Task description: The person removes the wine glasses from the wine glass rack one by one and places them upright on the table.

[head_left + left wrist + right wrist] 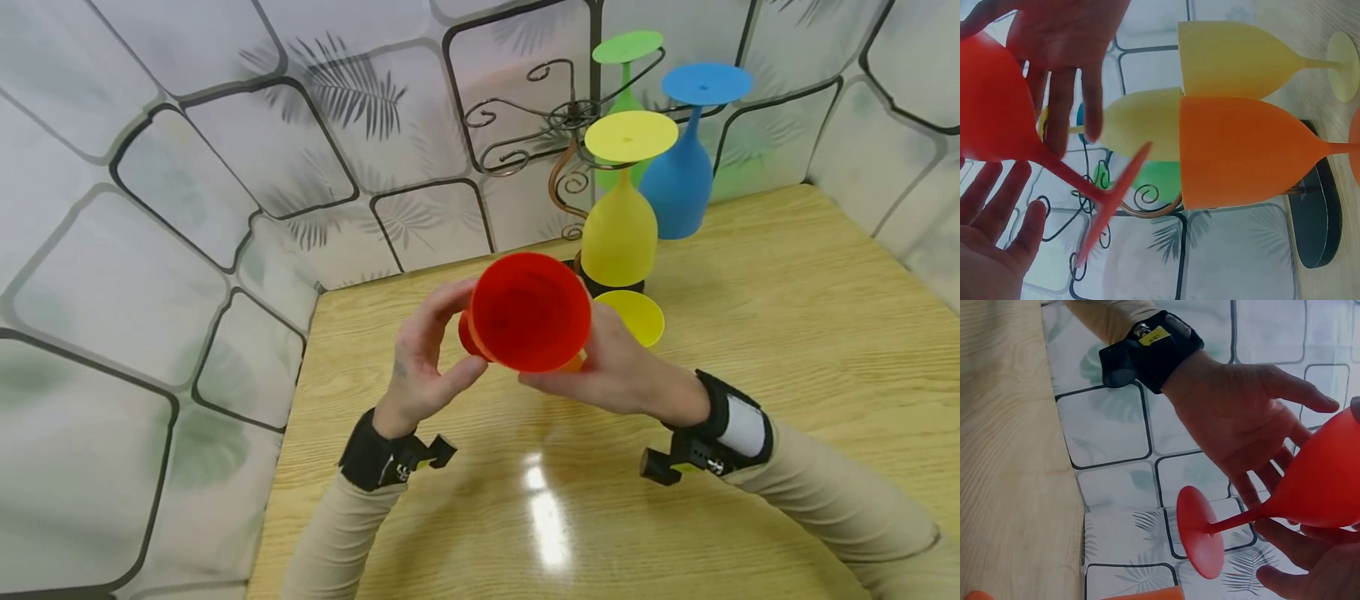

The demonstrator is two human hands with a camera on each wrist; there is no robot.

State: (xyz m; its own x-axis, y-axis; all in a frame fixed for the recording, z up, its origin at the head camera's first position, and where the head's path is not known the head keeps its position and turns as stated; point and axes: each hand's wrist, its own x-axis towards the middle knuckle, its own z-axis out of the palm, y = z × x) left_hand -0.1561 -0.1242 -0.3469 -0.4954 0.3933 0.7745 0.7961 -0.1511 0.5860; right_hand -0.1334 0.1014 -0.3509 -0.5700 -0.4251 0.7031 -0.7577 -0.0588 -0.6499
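Note:
A red plastic goblet (532, 312) is held up over the table, its bowl mouth facing the head camera. My right hand (626, 362) grips the bowl from the right, thumb on the near side and fingers reaching behind. On the other side my left hand (420, 358) stands around the goblet with thumb and fingers spread. In the right wrist view the left hand's fingers (1266, 478) extend straight behind the bowl, its palm apart from it. The goblet's thin stem and round foot (1200, 531) slant away from both hands.
An orange goblet (1247, 153) and a yellow goblet (637, 315) stand upright on the wooden table (810, 333). Behind, a scrolled metal rack (558, 167) carries upside-down yellow (621, 233), green (626, 50) and blue (678, 183) goblets. Patterned wall panels (420, 108) border the table.

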